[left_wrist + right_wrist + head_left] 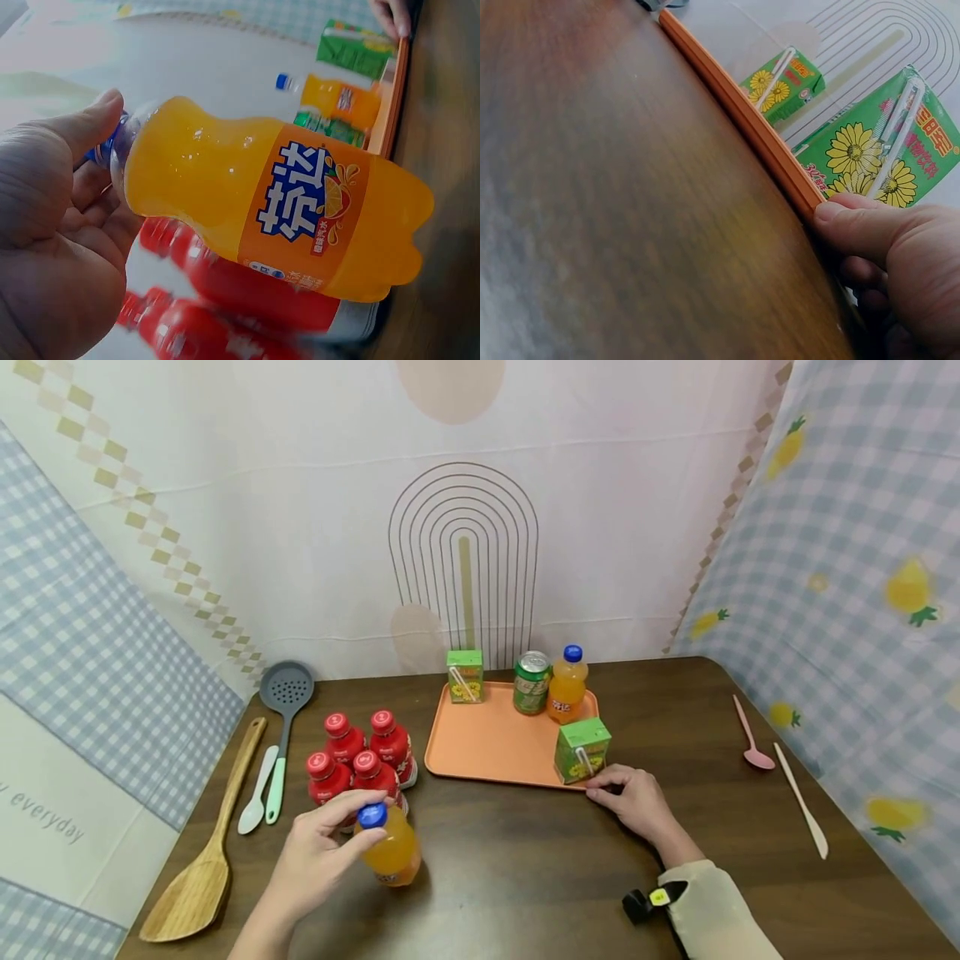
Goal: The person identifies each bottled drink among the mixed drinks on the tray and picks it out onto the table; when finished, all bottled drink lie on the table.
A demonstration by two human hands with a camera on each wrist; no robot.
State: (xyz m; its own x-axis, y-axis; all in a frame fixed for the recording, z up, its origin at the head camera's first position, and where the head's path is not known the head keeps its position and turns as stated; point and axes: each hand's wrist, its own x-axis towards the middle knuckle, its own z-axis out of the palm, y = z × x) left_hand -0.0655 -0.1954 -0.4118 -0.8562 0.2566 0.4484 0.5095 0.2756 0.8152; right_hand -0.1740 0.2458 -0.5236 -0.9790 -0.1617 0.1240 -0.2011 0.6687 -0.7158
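Note:
My left hand (pixel 311 856) pinches the blue cap of an orange soda bottle (pixel 396 853) between thumb and fingers. The bottle is upright, close in front of several red-capped red bottles (pixel 392 743). With thumb and fingers my right hand (pixel 637 803) grips the front right edge of an orange tray (pixel 487 743), as the right wrist view shows. Just behind those fingertips, a green juice box (pixel 583 750) stands on the tray's front right corner. Along the tray's back are a second green juice box (pixel 466 678), a green can (pixel 531 683) and another orange soda bottle (pixel 567 687).
At the left lie a wooden spatula (pixel 197 885), a grey slotted spoon (pixel 287 689) and a pale spoon (pixel 253 810). To the right are a pink spoon (pixel 756 758) and a cream knife (pixel 808 814). Fabric walls (pixel 322 552) enclose the back and sides.

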